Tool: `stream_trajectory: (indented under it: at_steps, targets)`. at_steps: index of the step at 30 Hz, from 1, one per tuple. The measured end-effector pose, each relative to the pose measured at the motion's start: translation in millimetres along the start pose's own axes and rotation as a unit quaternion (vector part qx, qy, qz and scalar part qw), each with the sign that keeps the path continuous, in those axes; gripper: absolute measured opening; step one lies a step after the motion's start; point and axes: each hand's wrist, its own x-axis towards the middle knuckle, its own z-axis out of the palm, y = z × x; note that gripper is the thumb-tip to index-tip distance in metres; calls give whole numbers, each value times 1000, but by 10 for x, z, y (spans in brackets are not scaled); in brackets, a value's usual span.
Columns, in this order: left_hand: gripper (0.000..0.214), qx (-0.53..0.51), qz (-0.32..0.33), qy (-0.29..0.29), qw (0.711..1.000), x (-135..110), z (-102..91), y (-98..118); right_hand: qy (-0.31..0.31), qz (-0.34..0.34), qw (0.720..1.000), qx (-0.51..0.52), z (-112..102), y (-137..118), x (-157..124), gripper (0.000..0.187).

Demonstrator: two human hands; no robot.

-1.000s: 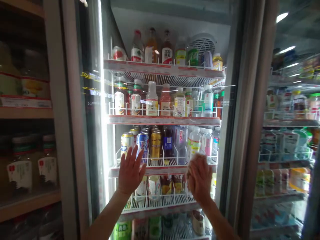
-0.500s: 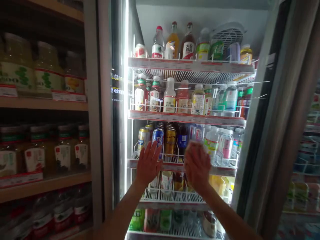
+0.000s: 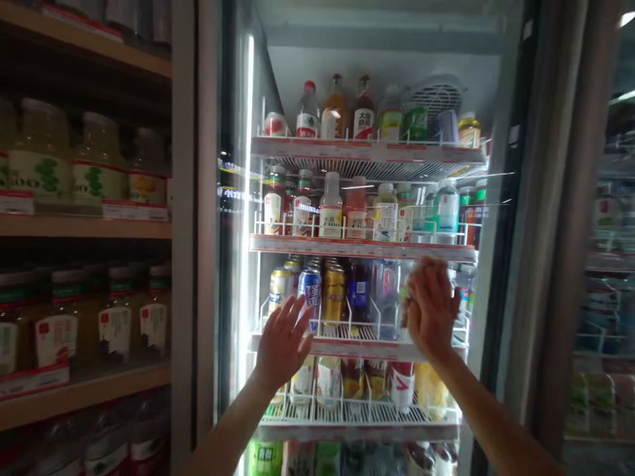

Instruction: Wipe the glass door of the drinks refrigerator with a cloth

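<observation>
Through the glass door (image 3: 307,46) of a lit drinks fridge I see bottles and cans. My left hand (image 3: 282,340) is open, its palm towards the glass in front of a blue can (image 3: 309,283); whether it touches the pane I cannot tell. My right hand (image 3: 435,317) presses a crumpled, light brownish cloth (image 3: 407,305) to the glass, in front of the clear bottles on the third shelf. The cloth shows past the fingertips and along the hand's left side; the rest is hidden under the palm.
Wooden shelves (image 3: 89,225) with juice bottles stand at the left, beside a metal frame (image 3: 184,198). The door's dark right edge (image 3: 506,264) runs tall beside my right arm. Shop lights reflect in the glass.
My right hand has moved right and slightly up across the glass with the cloth. My left hand has shifted a little left. The view has tilted up slightly.
</observation>
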Motion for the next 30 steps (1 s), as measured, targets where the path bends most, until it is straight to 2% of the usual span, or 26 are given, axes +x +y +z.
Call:
stream_trajectory:
  at_steps: [1, 2, 5, 7, 10, 12, 15, 17, 21, 23, 26, 27, 28, 30]
  targets:
    - [61, -8, 0, 5, 1000, 28, -19, -12, 19, 33, 999, -15, -18, 52, 30, 58]
    - [62, -14, -5, 11, 1000, 71, -35, -24, 23, 38, 999, -19, -35, 81, 50, 58]
    - [63, -9, -23, 42, 999, 297, -53, -85, -34, -66, 997, 9, -59, 113, 72, 59]
    - [62, 2, -27, 60, 998, 510, -41, -154, -52, -92, 994, 7, -59, 184, 101, 60]
    - [61, 19, -30, 76, 996, 840, 0, -270, 30, 27, 998, -52, -58, 386, 193, 58]
    - [60, 25, -39, 79, 996, 1019, 38, -323, 67, 67, 993, -70, -65, 498, 245, 59]
    - [59, 36, -50, 83, 995, 1185, 101, -341, 11, -23, 999, -48, -89, 617, 283, 60]
    - [59, 43, -53, 88, 994, 1231, 134, -327, -3, -41, 998, -56, -110, 727, 330, 59]
    - [61, 50, -51, 93, 993, 1237, 154, -307, 80, 98, 986, -107, -128, 897, 511, 57]
    - [61, 52, -51, 89, 993, 1229, 148, -309, 67, 70, 991, -92, -115, 842, 583, 58]
    - [62, 55, -52, 84, 994, 1227, 139, -314, -18, -93, 994, -49, -93, 710, 664, 59]
    - [62, 56, -53, 84, 994, 1229, 137, -314, -33, -120, 991, -45, -91, 701, 701, 59]
    - [63, 56, -53, 83, 994, 1232, 135, -313, -32, -111, 992, -51, -91, 715, 750, 58]
    - [64, 56, -53, 81, 994, 1237, 130, -309, 24, -10, 996, -80, -92, 786, 865, 56]
